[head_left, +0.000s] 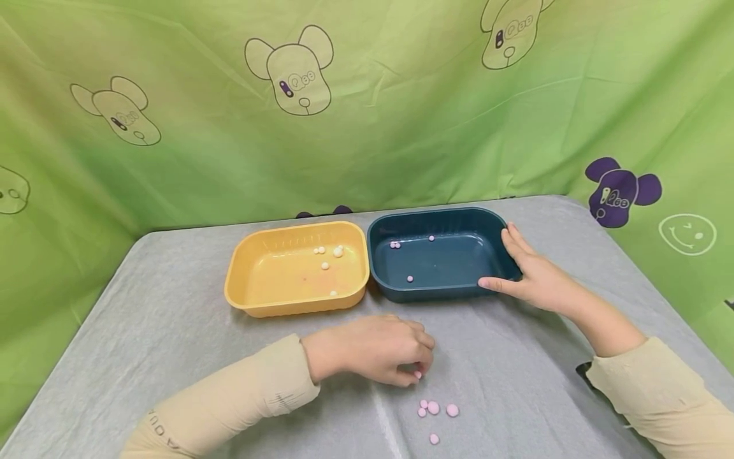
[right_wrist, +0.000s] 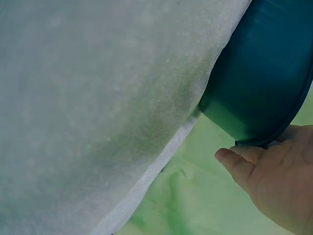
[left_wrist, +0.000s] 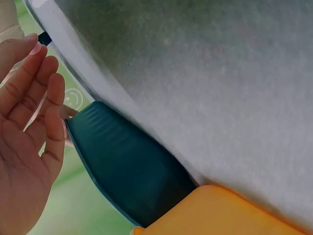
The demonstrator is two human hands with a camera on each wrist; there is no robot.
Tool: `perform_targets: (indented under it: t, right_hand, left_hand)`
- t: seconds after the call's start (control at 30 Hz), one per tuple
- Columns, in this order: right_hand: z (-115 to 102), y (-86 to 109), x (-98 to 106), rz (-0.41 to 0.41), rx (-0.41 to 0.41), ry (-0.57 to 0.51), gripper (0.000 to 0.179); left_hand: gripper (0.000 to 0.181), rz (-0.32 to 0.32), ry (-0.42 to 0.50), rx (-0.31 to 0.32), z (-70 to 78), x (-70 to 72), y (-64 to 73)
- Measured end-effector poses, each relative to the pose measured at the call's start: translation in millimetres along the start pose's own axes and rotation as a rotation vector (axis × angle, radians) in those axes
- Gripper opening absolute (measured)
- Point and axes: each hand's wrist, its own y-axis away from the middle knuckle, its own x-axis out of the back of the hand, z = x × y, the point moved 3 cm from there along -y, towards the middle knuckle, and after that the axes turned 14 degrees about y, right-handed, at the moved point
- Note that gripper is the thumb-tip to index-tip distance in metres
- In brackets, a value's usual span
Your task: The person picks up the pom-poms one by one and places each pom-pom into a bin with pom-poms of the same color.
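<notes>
Green fabric backdrop (head_left: 401, 153) printed with cartoon mouse heads hangs behind a table (head_left: 166, 312) covered in soft grey cloth. Near the far edge, two rounded rectangular tubs with glossy walls sit side by side, their rims touching or nearly so. On the left is a yellow tub (head_left: 275, 275) with a handful of small white balls (head_left: 325, 266) on its bottom. On the right is a dark teal-blue tub (head_left: 444, 264) with four small pink balls (head_left: 410, 278) scattered inside.

A person in cream long sleeves (head_left: 229, 392) reaches in with both hands. The left hand (head_left: 373, 347), in front of the tubs, pinches one tiny pink ball (head_left: 418, 375) between thumb and forefinger, above the cloth; the left wrist view shows this pinch too. The right hand (head_left: 539, 277) is spread, not clenched, against the right end of the teal-blue tub, its thumb at the front corner of the rim and its fingers along the side.

Nearest the viewer, five loose pink balls (head_left: 452, 410) of differing sizes lie on the cloth: three bunched together, one just beside them to the right, and one closer to the viewer.
</notes>
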Motion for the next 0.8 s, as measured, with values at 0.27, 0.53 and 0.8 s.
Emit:
perform_targets:
  t: [0.27,0.53,0.8]
  right_hand:
    - [0.1,0.3,0.2,0.005,0.002,-0.004,0.112]
    - [0.5,0.6,0.9,0.011,0.008,-0.001,0.111]
    - [-0.1,1.0,0.5,0.013,0.009,0.008,0.111]
  left_hand:
    - [0.006,0.034,-0.031,-0.009,1.3,8.7,4.4]
    - [0.008,0.089,-0.055,-0.011,-0.1,22.3,9.8]
    - [0.009,0.102,-0.094,0.005,-4.4,31.3,9.8]
